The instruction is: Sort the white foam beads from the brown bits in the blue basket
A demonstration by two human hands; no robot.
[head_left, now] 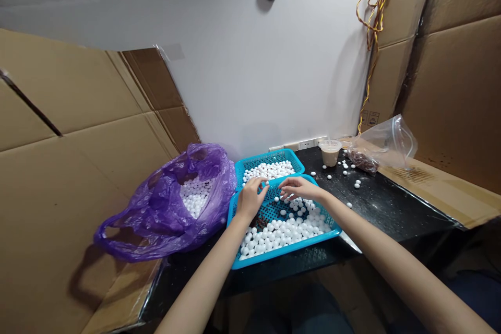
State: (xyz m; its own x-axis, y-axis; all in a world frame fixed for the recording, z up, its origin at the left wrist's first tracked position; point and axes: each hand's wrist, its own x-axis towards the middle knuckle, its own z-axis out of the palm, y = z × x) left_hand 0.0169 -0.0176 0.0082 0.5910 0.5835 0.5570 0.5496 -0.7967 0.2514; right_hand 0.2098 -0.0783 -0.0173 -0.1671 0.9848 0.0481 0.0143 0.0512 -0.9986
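Two blue plastic baskets stand on a black table. The near basket (332, 229) holds many small white balls (282, 232) and some dark brown bits (261, 222). The far basket (242, 167) is filled with white balls. My left hand (250, 195) hovers over the far end of the near basket, fingertips pinched on a white ball (266, 183). My right hand (299, 188) is beside it, fingers curled; what they hold, if anything, is hidden.
A purple plastic bag (164, 209) of white balls lies left of the baskets. A lidded cup (330, 152), a clear bag (385, 143) with dark bits, and loose white balls (344, 169) lie on the black table (387, 203). Cardboard sheets (70, 167) surround the table.
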